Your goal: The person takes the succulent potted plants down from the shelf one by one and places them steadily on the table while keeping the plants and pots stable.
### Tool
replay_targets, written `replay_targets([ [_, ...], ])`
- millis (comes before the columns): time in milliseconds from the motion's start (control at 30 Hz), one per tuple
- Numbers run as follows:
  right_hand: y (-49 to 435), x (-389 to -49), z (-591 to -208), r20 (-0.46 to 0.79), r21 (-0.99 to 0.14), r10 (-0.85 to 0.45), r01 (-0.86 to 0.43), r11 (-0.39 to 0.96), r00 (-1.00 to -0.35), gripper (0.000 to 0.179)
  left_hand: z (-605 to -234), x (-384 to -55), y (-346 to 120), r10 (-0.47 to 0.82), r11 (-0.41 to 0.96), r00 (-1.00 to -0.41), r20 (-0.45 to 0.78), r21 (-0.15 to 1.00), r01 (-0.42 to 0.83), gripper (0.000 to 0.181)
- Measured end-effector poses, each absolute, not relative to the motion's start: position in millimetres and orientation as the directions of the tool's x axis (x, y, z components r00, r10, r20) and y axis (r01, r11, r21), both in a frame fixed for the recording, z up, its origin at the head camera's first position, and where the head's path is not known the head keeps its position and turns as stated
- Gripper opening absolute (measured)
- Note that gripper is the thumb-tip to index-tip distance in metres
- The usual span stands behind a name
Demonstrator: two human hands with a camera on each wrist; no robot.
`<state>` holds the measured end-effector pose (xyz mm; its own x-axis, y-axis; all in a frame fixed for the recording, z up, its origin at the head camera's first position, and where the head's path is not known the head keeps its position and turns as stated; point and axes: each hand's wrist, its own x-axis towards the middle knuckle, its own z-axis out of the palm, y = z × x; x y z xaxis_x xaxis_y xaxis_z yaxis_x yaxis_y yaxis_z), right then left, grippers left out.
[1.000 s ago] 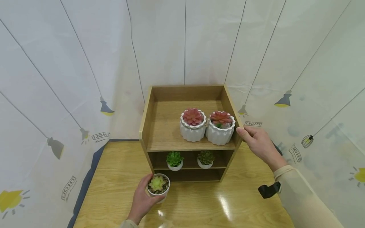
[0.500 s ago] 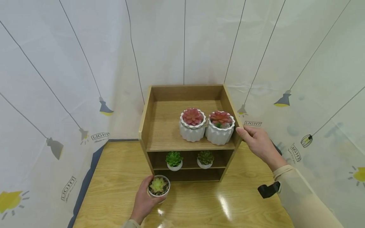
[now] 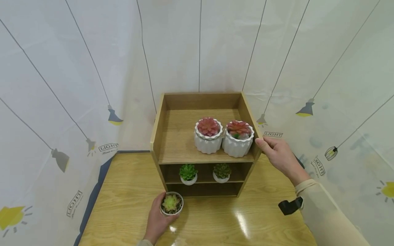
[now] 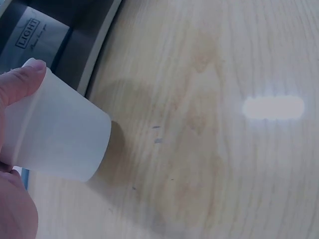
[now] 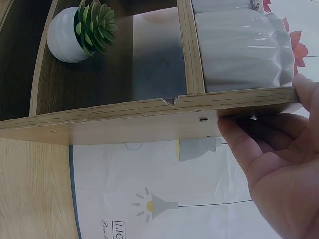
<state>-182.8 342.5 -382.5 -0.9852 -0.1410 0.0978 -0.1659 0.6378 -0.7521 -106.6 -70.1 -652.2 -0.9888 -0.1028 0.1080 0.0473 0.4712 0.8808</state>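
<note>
My left hand (image 3: 158, 218) grips a white plastic pot (image 4: 65, 132) by its rim, thumb and fingers around it. A yellow-green succulent (image 3: 171, 203) in dark grit fills the pot. It is low over the table, just before the shelf's lower left corner; whether its base touches the wood I cannot tell. With my right hand (image 3: 278, 153) I hold the right side panel (image 5: 149, 107) of a small wooden shelf (image 3: 178, 147), thumb at its front edge and fingers on its outer face.
Two fluted white pots with red succulents, the left one (image 3: 208, 141) and the right one (image 3: 237, 145), stand on the shelf's top. Below are two small potted plants, one bright green (image 3: 188, 172), one darker (image 3: 222, 171). Printed cloth (image 3: 200, 44) hangs behind the table (image 3: 117, 205).
My left hand and the potted succulent have shifted slightly towards me, away from the shelf's front. My right hand keeps its hold on the side panel.
</note>
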Motion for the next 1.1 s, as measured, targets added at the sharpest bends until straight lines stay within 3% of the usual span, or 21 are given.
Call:
replay_targets([
  [267, 343, -183, -381, 0.069, -0.757, -0.145, -0.147, 0.637, -0.987, 0.060, -662, -104, -69, -0.134, 0.490, -0.979, 0.151, 0.869, 0.067, 0.101],
  [533, 344, -183, -381, 0.068, -0.757, -0.142, -0.144, 0.638, -0.988, 0.060, -669, -103, -69, -0.118, 0.552, -0.956, 0.269, 0.818, 0.162, 0.101],
  [1100, 341, -184, -382, 0.077, -0.758, -0.121, -0.137, 0.638, -0.990, 0.056, -659, -102, -68, -0.142, 0.544, -0.982, 0.125, 0.839, 0.028, 0.106],
])
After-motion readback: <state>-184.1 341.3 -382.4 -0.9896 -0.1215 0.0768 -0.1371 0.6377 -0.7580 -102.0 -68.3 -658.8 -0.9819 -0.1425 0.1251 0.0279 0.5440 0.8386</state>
